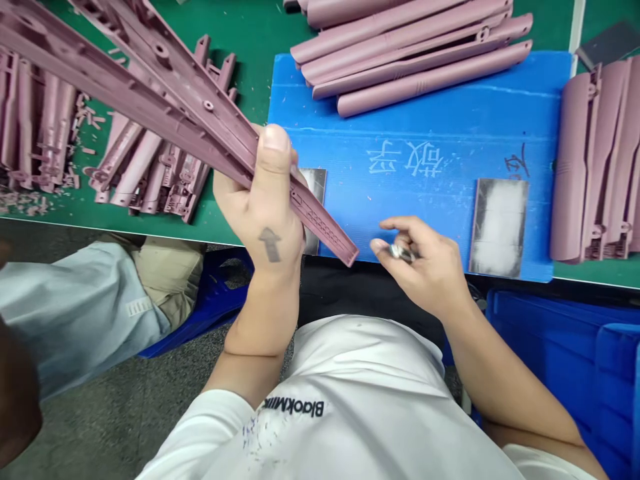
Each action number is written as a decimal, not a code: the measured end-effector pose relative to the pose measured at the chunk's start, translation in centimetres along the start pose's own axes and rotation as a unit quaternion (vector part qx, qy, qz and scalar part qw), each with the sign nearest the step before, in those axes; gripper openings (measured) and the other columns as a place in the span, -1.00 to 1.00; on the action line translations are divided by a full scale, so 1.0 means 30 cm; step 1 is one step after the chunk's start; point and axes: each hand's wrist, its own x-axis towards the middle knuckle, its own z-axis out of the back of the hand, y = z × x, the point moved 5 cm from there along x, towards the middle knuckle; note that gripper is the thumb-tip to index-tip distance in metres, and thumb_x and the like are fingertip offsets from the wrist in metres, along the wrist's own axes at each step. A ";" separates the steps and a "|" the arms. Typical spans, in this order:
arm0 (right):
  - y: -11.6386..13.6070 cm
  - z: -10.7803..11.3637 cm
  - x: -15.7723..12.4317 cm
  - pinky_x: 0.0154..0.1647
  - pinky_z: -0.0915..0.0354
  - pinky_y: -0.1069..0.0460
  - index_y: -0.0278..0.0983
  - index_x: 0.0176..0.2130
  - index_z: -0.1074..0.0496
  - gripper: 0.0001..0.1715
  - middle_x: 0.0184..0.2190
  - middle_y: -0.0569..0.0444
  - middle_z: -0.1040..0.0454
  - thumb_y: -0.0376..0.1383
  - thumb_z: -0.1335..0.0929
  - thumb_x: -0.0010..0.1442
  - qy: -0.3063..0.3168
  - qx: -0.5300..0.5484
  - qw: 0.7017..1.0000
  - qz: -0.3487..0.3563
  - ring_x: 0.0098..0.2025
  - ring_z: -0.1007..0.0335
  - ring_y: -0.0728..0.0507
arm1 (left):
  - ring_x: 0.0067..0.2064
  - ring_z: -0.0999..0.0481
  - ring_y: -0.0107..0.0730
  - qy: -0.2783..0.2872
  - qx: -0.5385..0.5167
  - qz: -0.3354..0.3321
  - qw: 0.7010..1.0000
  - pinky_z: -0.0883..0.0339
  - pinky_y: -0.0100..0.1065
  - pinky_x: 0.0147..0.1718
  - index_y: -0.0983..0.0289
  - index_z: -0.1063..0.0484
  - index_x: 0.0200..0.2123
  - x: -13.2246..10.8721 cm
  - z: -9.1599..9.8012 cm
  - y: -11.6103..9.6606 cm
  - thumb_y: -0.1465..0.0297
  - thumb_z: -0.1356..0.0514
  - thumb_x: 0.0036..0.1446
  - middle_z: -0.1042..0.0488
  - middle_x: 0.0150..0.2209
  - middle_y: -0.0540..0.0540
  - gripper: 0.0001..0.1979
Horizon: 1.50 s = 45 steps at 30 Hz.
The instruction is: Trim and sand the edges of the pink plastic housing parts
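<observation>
My left hand (267,190) is wrapped round two long pink plastic parts (175,120), its thumb pressed on top. They reach from the upper left down to a narrow ribbed end just right of that hand, hollow side showing. My right hand (425,263) is closed on a small metal tool (401,253) between thumb and fingers, a short gap to the right of the pink end. Most of the tool is hidden in the palm. Beneath both hands lies a blue board (350,147) with handwriting on it.
Pink parts (420,60) lie stacked at the board's back, with more at the right (575,167) and left (145,167). Pink scraps (87,127) litter the green table. Dark-edged plates (499,227) rest on the board. A person in light blue (75,300) is at the left.
</observation>
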 end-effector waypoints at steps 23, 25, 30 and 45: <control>0.055 -0.051 0.005 -0.43 -0.35 0.02 -0.34 0.47 -0.24 -0.27 -0.44 0.09 -0.65 -0.31 -0.22 0.38 -0.032 -0.181 0.978 0.095 -0.54 -0.50 -0.13 | -0.65 -0.20 -0.66 0.152 -0.192 0.330 0.912 -0.10 -0.53 -0.79 0.19 -0.43 0.03 -0.106 -0.059 0.164 -0.20 -0.22 0.29 -0.41 -0.33 -0.06 -0.41; 0.059 -0.065 0.008 -0.44 -0.34 0.02 -0.36 0.47 -0.27 -0.26 -0.42 0.05 -0.68 -0.32 -0.21 0.38 -0.049 -0.246 0.962 0.111 -0.53 -0.53 -0.15 | -0.59 -0.30 -0.61 0.139 -0.177 0.329 0.917 -0.15 -0.53 -0.76 0.22 -0.44 -0.02 -0.113 -0.056 0.169 -0.20 -0.24 0.28 -0.41 -0.32 -0.03 -0.41; 0.063 -0.079 0.002 -0.46 -0.34 0.01 -0.38 0.48 -0.28 -0.30 -0.37 0.02 -0.70 -0.32 -0.20 0.43 -0.074 -0.310 0.940 0.121 -0.51 -0.57 -0.17 | -0.38 -0.53 -0.44 0.118 -0.146 0.300 0.935 -0.44 -0.44 -0.52 0.28 -0.51 -0.14 -0.114 -0.054 0.182 -0.19 -0.26 0.27 -0.51 -0.30 0.08 -0.40; 0.065 -0.086 -0.019 -0.27 -0.51 0.00 -0.26 0.56 -0.12 -0.29 0.03 -0.11 -0.72 -0.13 -0.18 0.56 0.026 -0.182 0.981 0.058 -0.25 -0.72 -0.24 | -0.22 -0.75 -0.20 0.145 -0.165 0.265 0.939 -0.61 -0.32 -0.31 0.25 -0.36 0.01 -0.135 -0.069 0.178 -0.13 -0.27 0.30 -0.68 -0.12 0.19 -0.43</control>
